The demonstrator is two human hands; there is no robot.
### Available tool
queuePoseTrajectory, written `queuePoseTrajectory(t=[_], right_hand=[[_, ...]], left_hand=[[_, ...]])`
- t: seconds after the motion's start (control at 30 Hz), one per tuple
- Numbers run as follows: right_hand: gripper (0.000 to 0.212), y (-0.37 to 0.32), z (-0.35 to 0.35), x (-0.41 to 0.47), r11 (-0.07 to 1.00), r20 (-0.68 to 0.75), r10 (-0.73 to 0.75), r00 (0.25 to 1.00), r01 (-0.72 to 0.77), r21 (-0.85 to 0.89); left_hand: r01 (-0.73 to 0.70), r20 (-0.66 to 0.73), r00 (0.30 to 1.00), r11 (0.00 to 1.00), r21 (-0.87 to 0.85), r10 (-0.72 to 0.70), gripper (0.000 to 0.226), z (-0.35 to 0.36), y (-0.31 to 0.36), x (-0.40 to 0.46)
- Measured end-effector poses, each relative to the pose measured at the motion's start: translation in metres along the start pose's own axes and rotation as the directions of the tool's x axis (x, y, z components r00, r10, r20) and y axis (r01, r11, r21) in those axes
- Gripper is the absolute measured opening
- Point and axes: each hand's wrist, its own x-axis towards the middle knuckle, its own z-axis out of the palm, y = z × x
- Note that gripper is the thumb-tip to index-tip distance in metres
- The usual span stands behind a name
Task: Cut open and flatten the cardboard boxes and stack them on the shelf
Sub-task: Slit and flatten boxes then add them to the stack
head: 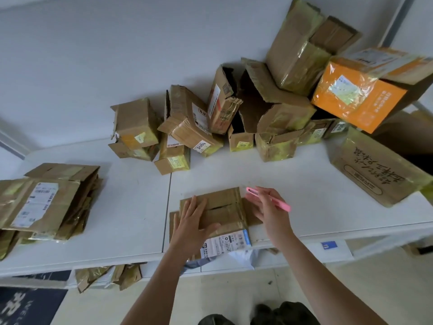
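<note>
Cardboard box (225,207) at table (304,184) edge under left hand (191,221).

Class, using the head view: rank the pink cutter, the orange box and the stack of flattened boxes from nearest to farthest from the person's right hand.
1. Pink cutter: held in the right hand.
2. Orange box: far right, up on the pile.
3. Stack of flattened boxes: far left of the white surface.

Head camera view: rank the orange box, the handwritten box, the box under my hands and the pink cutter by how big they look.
1. Orange box and handwritten box: alike, unranked.
2. Box under the hands, though nearer the camera.
3. Pink cutter.
</note>
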Motion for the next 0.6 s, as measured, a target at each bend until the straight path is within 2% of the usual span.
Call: queuePoseTrajectory(t=[0.07, 0.2, 0.4, 0.6], right_hand=[[0.011, 0.000, -0.007, -0.004, 0.999, -0.020, -0.014, 1.000, 0.013, -0.044], [0.013, -0.007, -0.016, -0.003, 0.999, -0.048, -0.042, 0.998, 0.041, -0.021], [0.013, -0.002, -0.017, -0.002, 0.999, -0.019, -0.037, 0.999, 0.037, -0.019], [0.016, 0.007, -0.013, 0.010, 0.998, 0.018, 0.058, 0.998, -0.058, -0.018]], left_hand=[[0.055, -0.016, 0.998, 0.998, 0.019, -0.055, 0.084, 0.006, 0.006, 0.003], [0.124, -0.036, 0.992, 0.990, 0.069, -0.122, 0.083, 0.016, 0.015, 0.004], [0.128, 0.008, 0.992, 0.989, 0.075, -0.129, 0.084, 0.016, 0.011, 0.008], [0.126, 0.064, 0.989, 0.985, 0.120, -0.135, 0.078, 0.016, 0.009, 0.012]])
